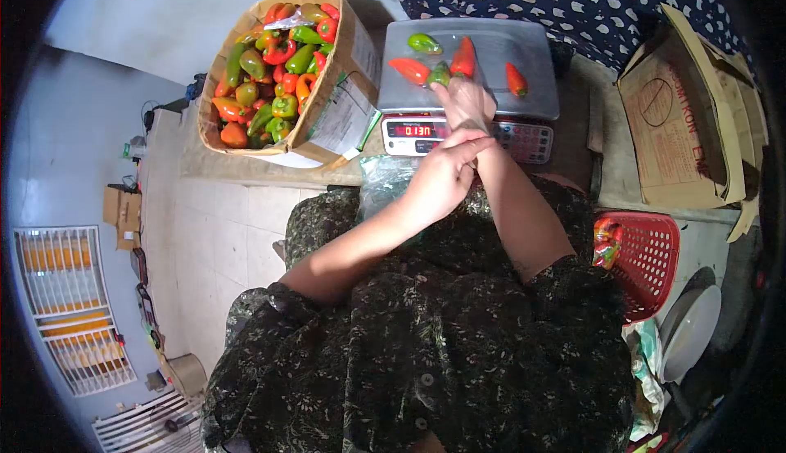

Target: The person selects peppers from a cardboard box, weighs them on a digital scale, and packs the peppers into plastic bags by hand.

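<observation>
My right hand [464, 102] reaches over the metal pan of a digital scale [499, 52], its fingers closed on a green pepper [440, 74]. Part of that pepper is hidden behind the fingers. Around it on the pan lie a red pepper [463, 57], an orange-red pepper [409, 70], another green pepper [425, 43] and a smaller red pepper [516, 79] off to the right. My left hand [446, 176] is wrapped round my right wrist. Red digits glow on the scale's display [417, 131], partly beside my forearm.
Left of the scale stands a cardboard box [354, 43] full of red and green peppers. Clear plastic bags [385, 178] lie below the scale. At right are an open cardboard carton [671, 133], a red basket [655, 256] holding some peppers, and a white basin [694, 334].
</observation>
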`<action>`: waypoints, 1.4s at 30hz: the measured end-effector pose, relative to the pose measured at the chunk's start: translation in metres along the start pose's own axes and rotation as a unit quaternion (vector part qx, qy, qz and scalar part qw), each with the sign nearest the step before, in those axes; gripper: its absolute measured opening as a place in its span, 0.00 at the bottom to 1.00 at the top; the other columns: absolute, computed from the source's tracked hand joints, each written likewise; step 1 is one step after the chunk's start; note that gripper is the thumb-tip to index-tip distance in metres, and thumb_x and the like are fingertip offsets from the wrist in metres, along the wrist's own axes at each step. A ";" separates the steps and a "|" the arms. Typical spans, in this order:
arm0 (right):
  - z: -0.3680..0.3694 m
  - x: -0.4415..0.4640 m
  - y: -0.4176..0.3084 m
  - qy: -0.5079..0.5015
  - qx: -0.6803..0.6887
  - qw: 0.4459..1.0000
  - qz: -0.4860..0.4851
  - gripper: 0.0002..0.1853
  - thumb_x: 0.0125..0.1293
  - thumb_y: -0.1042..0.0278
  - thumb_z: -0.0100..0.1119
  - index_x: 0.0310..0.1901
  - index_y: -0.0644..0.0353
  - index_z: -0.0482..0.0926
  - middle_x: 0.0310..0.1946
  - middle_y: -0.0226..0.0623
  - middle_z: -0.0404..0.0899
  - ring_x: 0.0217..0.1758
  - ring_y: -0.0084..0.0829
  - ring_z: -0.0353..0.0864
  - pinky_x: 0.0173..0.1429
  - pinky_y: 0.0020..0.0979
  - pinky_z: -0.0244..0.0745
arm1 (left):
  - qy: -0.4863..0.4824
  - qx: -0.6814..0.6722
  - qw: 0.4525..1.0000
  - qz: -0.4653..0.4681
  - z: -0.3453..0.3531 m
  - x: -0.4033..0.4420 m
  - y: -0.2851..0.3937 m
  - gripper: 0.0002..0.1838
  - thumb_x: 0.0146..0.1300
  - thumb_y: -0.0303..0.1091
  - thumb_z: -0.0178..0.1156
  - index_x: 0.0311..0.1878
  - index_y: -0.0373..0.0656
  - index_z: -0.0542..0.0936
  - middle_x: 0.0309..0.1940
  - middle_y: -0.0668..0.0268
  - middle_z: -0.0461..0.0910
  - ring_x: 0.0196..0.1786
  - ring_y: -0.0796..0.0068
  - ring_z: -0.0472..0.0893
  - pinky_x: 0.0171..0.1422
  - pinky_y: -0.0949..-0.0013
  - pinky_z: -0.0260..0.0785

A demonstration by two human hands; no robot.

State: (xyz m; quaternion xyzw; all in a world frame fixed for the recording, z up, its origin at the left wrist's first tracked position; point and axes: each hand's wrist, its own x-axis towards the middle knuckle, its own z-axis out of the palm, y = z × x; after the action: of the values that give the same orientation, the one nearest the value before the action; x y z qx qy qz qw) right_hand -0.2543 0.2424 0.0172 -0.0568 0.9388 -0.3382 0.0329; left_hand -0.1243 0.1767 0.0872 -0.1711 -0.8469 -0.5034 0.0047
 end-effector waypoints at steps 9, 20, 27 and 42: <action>-0.033 0.014 0.048 0.026 0.073 0.922 -0.378 0.21 0.50 0.69 0.66 0.48 0.58 0.78 0.45 0.41 0.79 0.50 0.40 0.77 0.54 0.39 0.72 | 0.041 0.144 0.989 0.010 -0.029 0.006 -0.007 0.20 0.52 0.14 0.52 0.46 0.44 0.82 0.49 0.58 0.76 0.51 0.57 0.78 0.54 0.65 0.70; -0.085 0.012 0.086 -0.011 -0.014 0.995 -0.094 0.18 0.55 0.69 0.63 0.48 0.59 0.73 0.39 0.40 0.77 0.43 0.38 0.80 0.48 0.36 0.75 | 0.038 0.206 0.978 0.002 -0.050 0.018 -0.003 0.15 0.54 0.20 0.54 0.45 0.42 0.80 0.39 0.57 0.78 0.43 0.52 0.79 0.45 0.57 0.73; -0.114 -0.042 0.016 -0.300 0.403 0.864 -0.035 0.17 0.62 0.68 0.57 0.53 0.57 0.72 0.41 0.35 0.78 0.40 0.27 0.81 0.43 0.27 0.76 | 0.117 0.209 0.970 0.031 -0.056 0.036 0.006 0.24 0.53 0.17 0.52 0.56 0.38 0.73 0.51 0.53 0.73 0.47 0.49 0.78 0.49 0.58 0.72; 0.025 -0.008 0.000 0.002 0.758 0.647 0.085 0.22 0.62 0.75 0.60 0.56 0.57 0.65 0.48 0.36 0.74 0.50 0.34 0.77 0.54 0.36 0.75 | 0.017 0.153 0.981 0.114 0.000 0.004 0.001 0.27 0.48 0.17 0.50 0.56 0.38 0.73 0.56 0.55 0.72 0.47 0.52 0.79 0.46 0.59 0.76</action>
State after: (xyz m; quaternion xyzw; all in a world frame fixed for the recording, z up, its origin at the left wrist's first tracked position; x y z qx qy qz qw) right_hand -0.2442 0.2277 -0.0017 0.0683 0.3554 -0.9278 0.0908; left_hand -0.1278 0.1785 0.0892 -0.2553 -0.8888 -0.3666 0.1027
